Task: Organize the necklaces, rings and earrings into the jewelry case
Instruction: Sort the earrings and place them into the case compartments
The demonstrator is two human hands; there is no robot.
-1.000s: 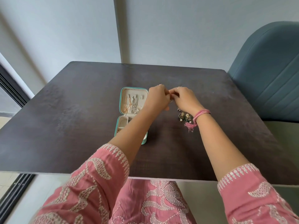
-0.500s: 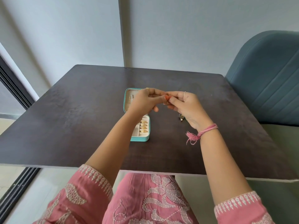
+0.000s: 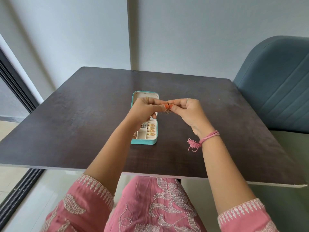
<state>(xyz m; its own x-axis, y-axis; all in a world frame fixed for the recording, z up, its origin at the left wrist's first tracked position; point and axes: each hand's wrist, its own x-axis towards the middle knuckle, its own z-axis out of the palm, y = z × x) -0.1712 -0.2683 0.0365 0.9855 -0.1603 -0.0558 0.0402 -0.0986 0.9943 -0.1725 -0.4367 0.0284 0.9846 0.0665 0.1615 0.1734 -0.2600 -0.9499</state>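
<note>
An open teal jewelry case [image 3: 144, 141] lies mid-table, its lid [image 3: 135, 96] flat behind the tray. Gold rings [image 3: 151, 129] fill the tray's right slots. My left hand [image 3: 143, 109] and my right hand [image 3: 187, 109] meet above the case's right side, fingertips touching. Between them they pinch a small silvery earring [image 3: 166, 112], which dangles just below the fingertips. My left hand hides most of the lid's inside, and my right forearm hides the table to the right of the case.
The dark wooden table [image 3: 83, 124] stands against a grey wall. A blue upholstered chair [image 3: 275, 84] sits at the right. A window frame [image 3: 15, 77] runs down the left. My pink embroidered clothing [image 3: 150, 206] fills the bottom of the view.
Both hands have lifted off the table and drawn toward me with the small earring between them. The loose earrings beside the case, seen earlier, are now hidden behind my right arm.
</note>
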